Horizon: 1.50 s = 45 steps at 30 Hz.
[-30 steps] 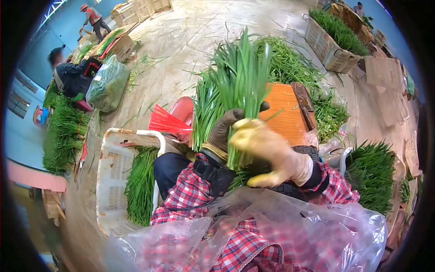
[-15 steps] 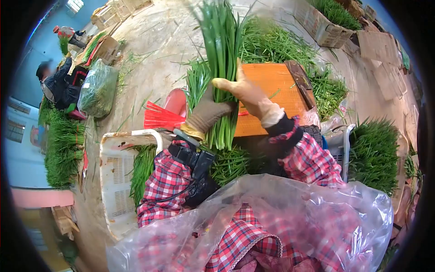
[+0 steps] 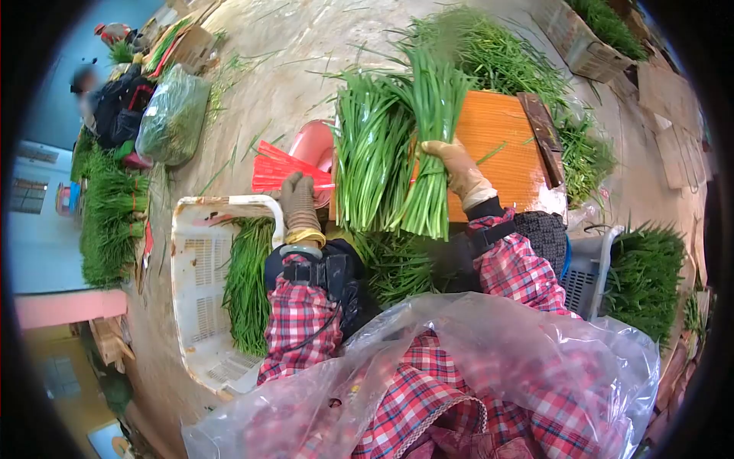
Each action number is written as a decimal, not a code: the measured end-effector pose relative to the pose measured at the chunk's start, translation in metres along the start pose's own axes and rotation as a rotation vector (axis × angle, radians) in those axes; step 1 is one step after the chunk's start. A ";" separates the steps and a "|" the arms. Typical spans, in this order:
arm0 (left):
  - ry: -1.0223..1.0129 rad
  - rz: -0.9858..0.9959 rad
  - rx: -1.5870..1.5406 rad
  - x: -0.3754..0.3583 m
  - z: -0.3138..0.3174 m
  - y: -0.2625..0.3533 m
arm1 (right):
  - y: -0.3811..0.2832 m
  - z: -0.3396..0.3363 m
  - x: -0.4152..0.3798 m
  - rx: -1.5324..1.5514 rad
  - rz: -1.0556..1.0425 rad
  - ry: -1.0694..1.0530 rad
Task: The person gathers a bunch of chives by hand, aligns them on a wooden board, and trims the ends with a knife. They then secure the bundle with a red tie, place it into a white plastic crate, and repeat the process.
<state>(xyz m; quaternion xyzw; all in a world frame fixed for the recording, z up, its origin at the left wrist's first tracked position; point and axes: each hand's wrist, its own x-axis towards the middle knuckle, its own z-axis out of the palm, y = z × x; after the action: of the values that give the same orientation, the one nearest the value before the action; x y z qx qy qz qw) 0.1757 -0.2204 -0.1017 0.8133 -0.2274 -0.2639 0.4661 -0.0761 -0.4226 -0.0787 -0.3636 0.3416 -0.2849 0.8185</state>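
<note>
My right hand [image 3: 459, 172], in a pale glove, grips a bunch of green chives [image 3: 436, 130] by its lower stalks. The bunch stands upright with its leaves pointing away from me, over the orange wooden board [image 3: 497, 161]. Right beside it on the left lies another chive bunch [image 3: 371, 153], touching it. My left hand [image 3: 300, 203], in a grey-brown glove, is at a fan of red strips [image 3: 283, 168]. Its fingers are together and bent over the strips; the tips are partly hidden. Behind the strips is a pink rounded object [image 3: 315, 145].
A white crate [image 3: 183, 283] with chives stands on my left, another crate [image 3: 600, 264] on my right. Loose chives [image 3: 489, 57] lie beyond the board. A stuffed clear bag [image 3: 172, 115] and a seated person [image 3: 118, 107] are at far left. Clear plastic covers my lap.
My left hand has let go of the chives and moved left and down to the red strips. My right hand now grips chives, lowered from their raised position to the board.
</note>
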 end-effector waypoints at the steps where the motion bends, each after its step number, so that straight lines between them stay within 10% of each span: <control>1: -0.051 0.008 0.189 0.017 0.000 -0.033 | 0.006 -0.003 0.005 -0.011 -0.006 -0.002; 15: 0.096 0.116 0.478 -0.020 0.076 -0.025 | 0.064 0.020 0.035 -0.285 -0.187 -0.020; 30: -0.488 0.024 0.402 -0.038 0.079 0.037 | 0.101 0.030 0.056 -0.462 -0.161 0.242; 38: -0.198 -0.128 0.801 -0.057 0.119 0.058 | 0.092 0.032 0.044 -0.484 -0.202 0.180; 42: -0.106 -0.144 0.765 -0.060 0.124 0.051 | 0.059 0.018 0.019 -0.852 -0.693 0.422; 45: -0.107 -0.136 0.711 -0.061 0.123 0.050 | 0.031 -0.027 -0.017 -0.870 -0.494 0.343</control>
<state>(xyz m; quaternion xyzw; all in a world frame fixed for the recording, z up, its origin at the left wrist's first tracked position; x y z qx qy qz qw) 0.0447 -0.2848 -0.0967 0.9227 -0.2745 -0.2411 0.1232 -0.1005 -0.4042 -0.1108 -0.6876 0.4614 -0.3566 0.4326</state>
